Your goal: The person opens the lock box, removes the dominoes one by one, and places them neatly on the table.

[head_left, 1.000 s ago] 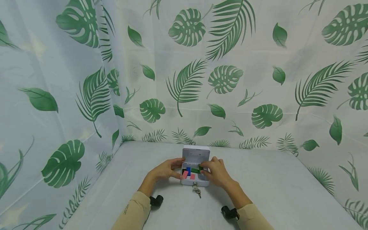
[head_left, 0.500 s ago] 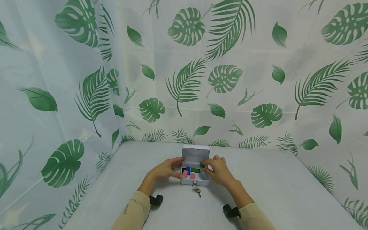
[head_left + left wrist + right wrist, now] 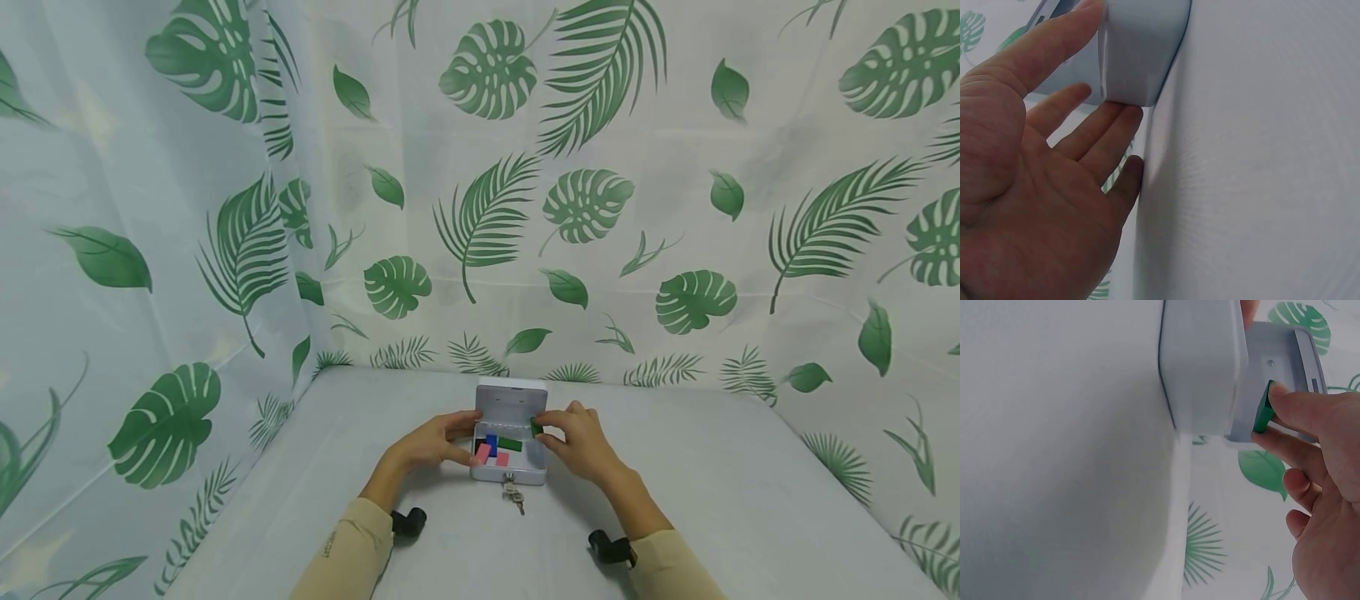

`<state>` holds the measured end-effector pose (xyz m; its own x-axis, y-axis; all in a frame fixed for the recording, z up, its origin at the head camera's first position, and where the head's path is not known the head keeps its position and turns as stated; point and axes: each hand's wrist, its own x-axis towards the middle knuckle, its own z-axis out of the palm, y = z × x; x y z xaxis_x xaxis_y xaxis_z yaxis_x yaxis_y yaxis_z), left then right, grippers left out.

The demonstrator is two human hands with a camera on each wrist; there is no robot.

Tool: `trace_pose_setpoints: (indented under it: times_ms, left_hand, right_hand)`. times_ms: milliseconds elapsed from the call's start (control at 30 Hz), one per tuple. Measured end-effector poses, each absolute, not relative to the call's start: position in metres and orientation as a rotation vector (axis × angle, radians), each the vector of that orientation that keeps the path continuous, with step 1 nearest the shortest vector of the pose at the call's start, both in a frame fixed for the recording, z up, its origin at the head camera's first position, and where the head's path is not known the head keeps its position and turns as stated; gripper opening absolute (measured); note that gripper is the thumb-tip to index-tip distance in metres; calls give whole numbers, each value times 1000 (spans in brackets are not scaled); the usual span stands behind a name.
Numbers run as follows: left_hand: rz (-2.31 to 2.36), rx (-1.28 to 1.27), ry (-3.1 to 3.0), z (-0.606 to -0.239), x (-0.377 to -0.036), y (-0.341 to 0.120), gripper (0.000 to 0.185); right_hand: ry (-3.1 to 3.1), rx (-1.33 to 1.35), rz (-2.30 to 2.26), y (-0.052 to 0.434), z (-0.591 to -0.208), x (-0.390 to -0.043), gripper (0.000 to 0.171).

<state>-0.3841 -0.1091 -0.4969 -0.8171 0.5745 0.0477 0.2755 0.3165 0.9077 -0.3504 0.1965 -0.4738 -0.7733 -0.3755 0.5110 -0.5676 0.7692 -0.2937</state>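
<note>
A small white metal cash box (image 3: 490,476) stands on the table with its lid (image 3: 512,407) raised. My left hand (image 3: 427,442) holds the box's left side, thumb at the front corner and fingers towards the back. My right hand (image 3: 579,440) pinches a small green block (image 3: 1264,411) between thumb and index finger, up at the box's right rim. Inside the box lie another green block (image 3: 511,445), a blue block (image 3: 491,442) and two pink blocks, one leaning pink block (image 3: 483,454) and one flat pink block (image 3: 502,459). A dark piece is partly hidden at the left.
Two small keys (image 3: 517,498) hang from the lock at the box's front and reach onto the white tabletop (image 3: 480,542). Behind and to the left hangs a white curtain (image 3: 645,250) with green leaf prints.
My right hand has lifted the green block from the back right inside the box and moved it rightward to the rim. My left hand and the box have stayed in place.
</note>
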Motion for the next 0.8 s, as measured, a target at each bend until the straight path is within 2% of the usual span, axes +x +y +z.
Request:
trace_pose_setpoints:
  times_ms: [800]
  left_hand:
    - [1521, 688, 2302, -498, -384, -108, 90]
  right_hand:
    - [-2668, 708, 709, 217, -474, -355, 24]
